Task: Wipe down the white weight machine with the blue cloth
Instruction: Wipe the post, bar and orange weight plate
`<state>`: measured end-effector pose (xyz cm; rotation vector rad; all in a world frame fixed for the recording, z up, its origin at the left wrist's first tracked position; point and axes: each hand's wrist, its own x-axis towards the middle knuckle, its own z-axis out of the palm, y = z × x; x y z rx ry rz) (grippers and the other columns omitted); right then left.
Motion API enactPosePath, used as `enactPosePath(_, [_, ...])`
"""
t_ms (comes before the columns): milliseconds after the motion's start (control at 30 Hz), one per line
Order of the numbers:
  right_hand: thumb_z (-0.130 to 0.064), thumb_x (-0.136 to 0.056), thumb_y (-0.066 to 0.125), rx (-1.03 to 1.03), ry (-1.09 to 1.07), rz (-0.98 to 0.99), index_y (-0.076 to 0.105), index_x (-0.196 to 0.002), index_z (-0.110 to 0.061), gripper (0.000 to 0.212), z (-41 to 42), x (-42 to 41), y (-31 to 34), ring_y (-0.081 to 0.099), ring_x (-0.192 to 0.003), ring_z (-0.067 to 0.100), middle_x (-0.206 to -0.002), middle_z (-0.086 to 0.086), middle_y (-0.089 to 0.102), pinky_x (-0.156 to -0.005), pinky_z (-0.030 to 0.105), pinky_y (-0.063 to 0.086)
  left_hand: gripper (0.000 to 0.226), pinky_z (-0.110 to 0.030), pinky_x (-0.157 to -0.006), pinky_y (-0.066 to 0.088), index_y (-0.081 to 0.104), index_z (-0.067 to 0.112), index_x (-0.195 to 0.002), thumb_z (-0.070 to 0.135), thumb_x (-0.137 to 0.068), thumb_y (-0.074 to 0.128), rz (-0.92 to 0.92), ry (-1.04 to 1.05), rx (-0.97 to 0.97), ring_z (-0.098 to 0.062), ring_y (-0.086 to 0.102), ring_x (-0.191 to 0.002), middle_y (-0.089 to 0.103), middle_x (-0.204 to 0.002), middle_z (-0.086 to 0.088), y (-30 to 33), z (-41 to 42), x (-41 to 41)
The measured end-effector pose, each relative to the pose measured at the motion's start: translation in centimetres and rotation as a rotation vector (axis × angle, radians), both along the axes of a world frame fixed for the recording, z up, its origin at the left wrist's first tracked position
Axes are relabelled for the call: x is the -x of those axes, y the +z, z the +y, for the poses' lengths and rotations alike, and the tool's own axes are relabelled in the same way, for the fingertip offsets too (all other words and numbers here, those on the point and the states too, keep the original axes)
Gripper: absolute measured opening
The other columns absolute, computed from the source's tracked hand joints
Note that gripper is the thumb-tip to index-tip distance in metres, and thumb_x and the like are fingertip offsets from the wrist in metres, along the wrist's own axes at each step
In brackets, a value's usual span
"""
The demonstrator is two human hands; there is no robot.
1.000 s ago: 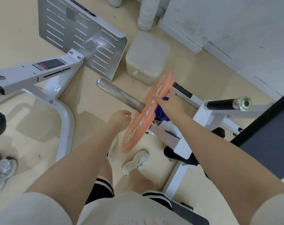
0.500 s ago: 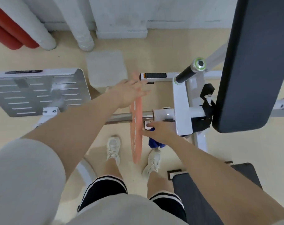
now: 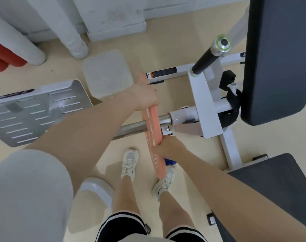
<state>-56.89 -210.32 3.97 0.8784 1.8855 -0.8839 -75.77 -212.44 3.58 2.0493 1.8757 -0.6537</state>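
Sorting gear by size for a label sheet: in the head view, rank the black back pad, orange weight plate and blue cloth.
1. Black back pad
2. Orange weight plate, seen edge-on
3. Blue cloth, mostly hidden behind the plate and right hand, so true size unclear

Nothing legible anywhere. Black-and-orange warning sticker (image 3: pixel 163 73) on the white weight machine (image 3: pixel 207 109) crossbar, print too small to read. Pale lettering on the orange weight plate (image 3: pixel 153 130) face and a dark logo strip (image 3: pixel 12 95) along the top edge of the slotted footplate (image 3: pixel 35 112), both blurred.
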Motion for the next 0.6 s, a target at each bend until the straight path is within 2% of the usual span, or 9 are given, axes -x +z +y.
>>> enactPosePath(100, [-0.032, -0.078, 0.057, -0.065, -0.01, 0.06, 0.047, -0.075, -0.022, 0.013, -1.4, 0.3, -0.3, 0.055, -0.062, 0.015, -0.069, -0.005, 0.054, -0.062, 0.028, 0.048, 0.03, -0.039, -0.099, 0.032, 0.065, 0.025, -0.1, 0.004, -0.08, 0.056, -0.038, 0.048, 0.016, -0.024, 0.051, -0.108, 0.064, -0.101, 0.002, 0.4, -0.6, 0.2])
enactPosePath(233, [-0.029, -0.077, 0.056, -0.099, 0.018, 0.061, 0.047, -0.07, -0.022, 0.014, -2.0, 0.8, 0.2, 0.054, -0.055, 0.016, -0.064, -0.003, 0.053, -0.054, 0.025, 0.047, 0.031, -0.036, -0.097, 0.03, 0.065, 0.023, -0.102, 0.003, -0.082, 0.052, -0.049, 0.098, -0.013, -0.025, 0.051, -0.11, 0.063, -0.105, -0.002, 0.9, -2.6, 0.6])
enactPosePath(333, [-0.027, -0.078, 0.055, -0.104, -0.001, 0.052, 0.048, -0.069, -0.02, 0.013, -2.4, 0.9, 0.8, 0.052, -0.046, 0.016, -0.058, -0.002, 0.052, -0.05, 0.024, 0.045, 0.03, -0.037, -0.098, 0.031, 0.066, 0.023, -0.098, 0.002, -0.079, 0.054, -0.1, 0.136, -0.032, -0.026, 0.052, -0.106, 0.058, -0.089, 0.0, 0.8, -3.3, 0.8])
enactPosePath(400, [-0.029, -0.079, 0.055, -0.113, -0.004, 0.056, 0.048, -0.069, -0.02, 0.015, -2.9, 1.1, 0.8, 0.051, -0.05, 0.014, -0.059, -0.003, 0.052, -0.052, 0.024, 0.043, 0.029, -0.043, -0.099, 0.031, 0.067, 0.025, -0.092, 0.003, -0.076, 0.056, -0.102, 0.154, -0.039, -0.026, 0.052, -0.1, 0.045, -0.072, 0.006, 0.6, -3.4, 1.2])
enactPosePath(467, [-0.032, -0.08, 0.055, -0.095, 0.021, 0.055, 0.047, -0.069, -0.02, 0.019, -3.3, 1.5, 0.9, 0.051, -0.055, 0.014, -0.062, -0.004, 0.051, -0.055, 0.025, 0.042, 0.029, -0.047, -0.1, 0.032, 0.067, 0.026, -0.089, 0.003, -0.074, 0.057, -0.1, 0.154, -0.051, -0.026, 0.051, -0.096, 0.034, -0.065, 0.008, 0.3, -3.7, 1.4])
enactPosePath(533, [-0.038, -0.083, 0.053, -0.075, 0.042, 0.061, 0.046, -0.068, -0.02, 0.024, -3.7, 1.8, 1.1, 0.052, -0.058, 0.014, -0.063, -0.004, 0.052, -0.059, 0.026, 0.044, 0.029, -0.045, -0.101, 0.032, 0.066, 0.026, -0.094, 0.003, -0.079, 0.054, -0.094, 0.14, -0.088, -0.026, 0.051, -0.101, 0.048, -0.073, 0.006, 0.2, -4.3, 1.6])
enactPosePath(600, [-0.048, -0.085, 0.051, -0.12, 0.007, 0.122, 0.047, -0.07, -0.02, 0.032, -4.1, 2.3, 2.0, 0.056, -0.063, 0.016, -0.065, -0.005, 0.053, -0.063, 0.029, 0.047, 0.033, -0.038, -0.105, 0.025, 0.061, 0.027, -0.111, 0.006, -0.089, 0.047, -0.115, 0.167, -0.164, -0.022, 0.044, -0.12, 0.061, -0.108, 0.003, -0.1, -5.4, 2.0])
